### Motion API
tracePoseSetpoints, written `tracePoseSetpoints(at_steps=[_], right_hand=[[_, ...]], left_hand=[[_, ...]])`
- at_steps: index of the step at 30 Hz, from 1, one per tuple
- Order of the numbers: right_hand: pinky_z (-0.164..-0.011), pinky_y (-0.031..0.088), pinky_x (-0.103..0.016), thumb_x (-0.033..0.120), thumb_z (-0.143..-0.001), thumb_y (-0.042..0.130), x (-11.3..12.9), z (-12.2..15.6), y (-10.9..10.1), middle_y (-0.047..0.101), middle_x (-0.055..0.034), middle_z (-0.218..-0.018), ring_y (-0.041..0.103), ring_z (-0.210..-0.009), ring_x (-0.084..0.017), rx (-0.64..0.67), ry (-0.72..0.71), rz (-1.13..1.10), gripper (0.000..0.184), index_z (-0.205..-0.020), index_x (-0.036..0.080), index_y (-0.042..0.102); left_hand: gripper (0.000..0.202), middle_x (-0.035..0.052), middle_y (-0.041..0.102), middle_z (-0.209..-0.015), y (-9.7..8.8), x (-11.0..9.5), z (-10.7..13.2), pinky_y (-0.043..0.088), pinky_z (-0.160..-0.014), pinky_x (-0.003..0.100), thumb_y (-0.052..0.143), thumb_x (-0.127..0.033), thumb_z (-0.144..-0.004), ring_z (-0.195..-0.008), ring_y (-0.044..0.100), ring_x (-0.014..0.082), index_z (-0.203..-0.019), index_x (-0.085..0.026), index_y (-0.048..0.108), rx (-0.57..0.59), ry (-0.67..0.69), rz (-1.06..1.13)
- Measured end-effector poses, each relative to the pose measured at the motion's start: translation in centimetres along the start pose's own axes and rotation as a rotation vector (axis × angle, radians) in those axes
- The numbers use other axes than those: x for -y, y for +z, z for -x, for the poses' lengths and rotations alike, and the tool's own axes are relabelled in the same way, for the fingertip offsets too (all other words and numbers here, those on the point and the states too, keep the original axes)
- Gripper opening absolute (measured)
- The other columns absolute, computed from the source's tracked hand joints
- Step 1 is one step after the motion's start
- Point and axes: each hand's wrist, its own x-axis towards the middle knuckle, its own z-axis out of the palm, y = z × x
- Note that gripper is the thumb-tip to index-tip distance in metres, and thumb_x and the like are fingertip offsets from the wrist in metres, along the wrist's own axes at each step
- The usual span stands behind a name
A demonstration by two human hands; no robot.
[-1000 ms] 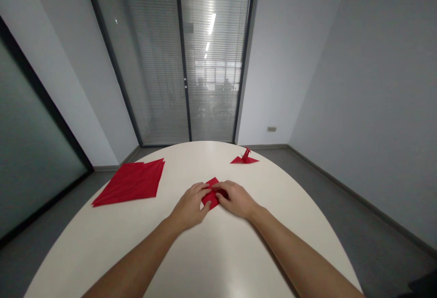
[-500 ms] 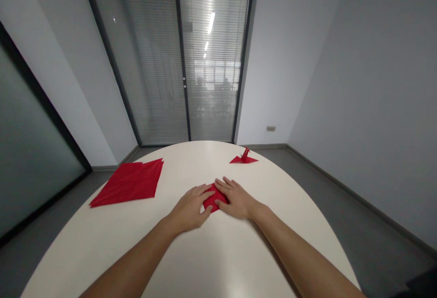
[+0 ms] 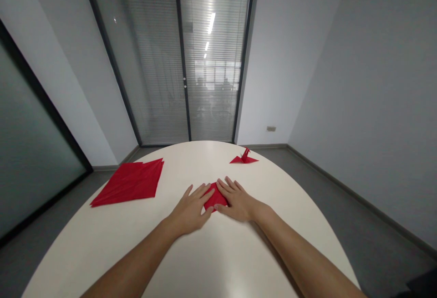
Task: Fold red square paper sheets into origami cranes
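Observation:
Flat on the white table lies a small folded piece of red paper (image 3: 215, 196), partly covered by my fingers. My left hand (image 3: 193, 209) rests over its left edge, fingers spread and thumb at the near side. From the right, my right hand (image 3: 235, 201) lies on the other edge, its fingers also stretched out. The middle of the paper shows between the two hands, while its outer edges are hidden under them. Beyond my right hand stands a red origami crane (image 3: 244, 157) with its wings spread.
A stack of larger red paper sheets (image 3: 131, 183) lies at the table's left side, its corners uneven. The round white table (image 3: 205, 261) has a curved edge all around. Behind it are a glass partition with blinds (image 3: 218, 106) and a pale wall (image 3: 290, 61).
My left hand's fingers have spread wider, the little finger now apart from the others. My right hand has shifted slightly. The paper stays in nearly the same place.

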Motion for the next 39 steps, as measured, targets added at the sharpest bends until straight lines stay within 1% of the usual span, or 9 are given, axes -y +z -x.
tracePoseSetpoints(at_steps=[7, 12, 16, 18, 22, 26, 29, 33, 39], right_hand=[[-0.123, 0.009, -0.059, 0.065, -0.095, 0.041, 0.9, 0.3, 0.2, 0.018, -0.0157, -0.163, 0.008, -0.153, -0.037, -0.026, 0.012, 0.006, 0.083, -0.158, 0.013, 0.025], [-0.124, 0.008, -0.055, 0.066, -0.095, 0.039, 0.9, 0.2, -0.5, 0.018, -0.0123, -0.164, 0.009, -0.153, -0.037, 0.011, 0.028, 0.055, 0.084, -0.159, 0.014, 0.022], [-0.124, 0.01, -0.053, 0.06, -0.1, 0.027, 0.7, 0.1, -0.6, 0.018, -0.0075, -0.165, 0.011, -0.153, -0.034, 0.016, 0.05, 0.051, 0.072, -0.159, 0.018, 0.023], [-0.124, 0.01, -0.053, 0.057, -0.102, 0.026, 0.6, 0.1, -0.5, 0.018, -0.0065, -0.165, 0.012, -0.153, -0.034, 0.008, 0.054, 0.048, 0.069, -0.159, 0.019, 0.024], [-0.124, 0.01, -0.054, 0.056, -0.101, 0.031, 0.5, 0.0, -0.3, 0.021, -0.0068, -0.165, 0.012, -0.153, -0.034, -0.014, 0.045, 0.046, 0.068, -0.158, 0.019, 0.025], [-0.124, 0.011, -0.054, 0.055, -0.101, 0.032, 0.3, -0.1, -0.2, 0.021, -0.0065, -0.165, 0.013, -0.153, -0.033, -0.021, 0.042, 0.046, 0.068, -0.158, 0.02, 0.026], [-0.124, 0.009, -0.054, 0.06, -0.099, 0.033, 0.3, -0.1, -0.1, 0.02, -0.0066, -0.165, 0.012, -0.153, -0.034, -0.016, 0.043, 0.048, 0.072, -0.159, 0.021, 0.024], [-0.123, 0.007, -0.055, 0.068, -0.095, 0.036, 0.3, -0.2, 0.1, 0.018, -0.0077, -0.165, 0.009, -0.153, -0.035, -0.008, 0.05, 0.053, 0.081, -0.159, 0.02, 0.021], [-0.124, 0.008, -0.054, 0.067, -0.095, 0.036, 0.2, -0.3, 0.2, 0.019, -0.0104, -0.165, 0.011, -0.153, -0.035, -0.026, 0.042, 0.073, 0.084, -0.159, 0.015, 0.022]], left_hand=[[0.053, 0.0111, 0.038, -0.159, -0.1, 0.0, -0.2, 0.02, -0.121, 0.054, 0.042, -0.037, -0.099, -0.148, 0.032, 0.0271, -0.15, -0.023, 0.042, -0.019, -0.012, -0.034], [0.049, 0.0086, 0.046, -0.154, -0.7, -0.3, -0.4, 0.023, -0.122, 0.051, 0.042, -0.022, -0.096, -0.144, 0.039, 0.022, -0.144, -0.022, 0.05, -0.003, 0.08, -0.015], [0.052, 0.0088, 0.046, -0.154, -0.8, -0.4, -0.4, 0.025, -0.121, 0.051, 0.038, -0.014, -0.093, -0.144, 0.039, 0.0207, -0.144, -0.02, 0.049, 0.017, 0.049, -0.015], [0.053, 0.0092, 0.045, -0.155, -0.8, -0.5, -0.4, 0.024, -0.122, 0.051, 0.037, -0.014, -0.094, -0.145, 0.038, 0.0207, -0.145, -0.02, 0.048, 0.024, 0.042, -0.012], [0.055, 0.0098, 0.042, -0.156, -0.9, -0.5, -0.3, 0.024, -0.122, 0.051, 0.041, -0.015, -0.092, -0.146, 0.035, 0.0216, -0.147, -0.019, 0.045, 0.014, 0.059, 0.003], [0.055, 0.0099, 0.048, -0.152, -0.9, -0.4, -0.4, 0.026, -0.123, 0.047, 0.042, -0.013, -0.09, -0.142, 0.041, 0.0221, -0.144, -0.018, 0.05, -0.012, 0.068, 0.014], [0.055, 0.0107, 0.049, -0.151, -0.7, -0.3, -0.5, 0.025, -0.123, 0.046, 0.042, -0.012, -0.089, -0.141, 0.042, 0.0224, -0.144, -0.016, 0.051, -0.005, 0.05, 0.009], [0.056, 0.0104, 0.042, -0.156, -0.3, -0.1, -0.5, 0.023, -0.123, 0.047, 0.039, -0.015, -0.092, -0.146, 0.036, 0.0223, -0.148, -0.015, 0.046, 0.023, 0.0, 0.013], [0.055, 0.0094, 0.033, -0.161, -0.2, 0.1, -0.5, 0.019, -0.124, 0.048, 0.034, -0.023, -0.098, -0.15, 0.027, 0.0219, -0.152, -0.016, 0.037, 0.081, -0.015, -0.004]])
